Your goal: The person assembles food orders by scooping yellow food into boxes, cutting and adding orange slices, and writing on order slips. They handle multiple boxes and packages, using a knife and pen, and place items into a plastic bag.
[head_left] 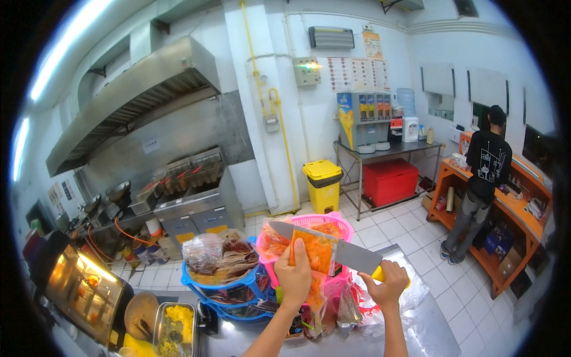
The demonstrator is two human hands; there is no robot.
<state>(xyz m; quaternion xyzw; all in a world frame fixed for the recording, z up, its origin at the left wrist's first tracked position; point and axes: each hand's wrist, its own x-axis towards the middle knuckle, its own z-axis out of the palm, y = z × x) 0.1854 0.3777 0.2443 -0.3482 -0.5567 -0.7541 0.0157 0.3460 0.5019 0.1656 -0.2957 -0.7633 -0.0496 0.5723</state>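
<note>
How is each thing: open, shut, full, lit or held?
Orange packet: held by left hand
Knife: held by right hand, partly behind packet
Pink basket: full
Blue basket: full
Yellow bin: shut
Red cooler: shut
Display case: lit
Ceiling light: lit
Metal tray: holding yellow food

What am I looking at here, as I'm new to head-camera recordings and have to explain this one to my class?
There is no machine: these are a person's own bare hands. The single picture comes from a wide, round-looking camera worn on their head, so the room bends near the edges.

The left hand grips a clear bag of orange food. The right hand holds a wide knife by its yellow handle; the blade passes behind the bag.

On the metal table are a pink basket with similar orange bags, a blue basket of other bags, and, toward the left, a metal tray of yellow food. Another person stands at the right.
</note>
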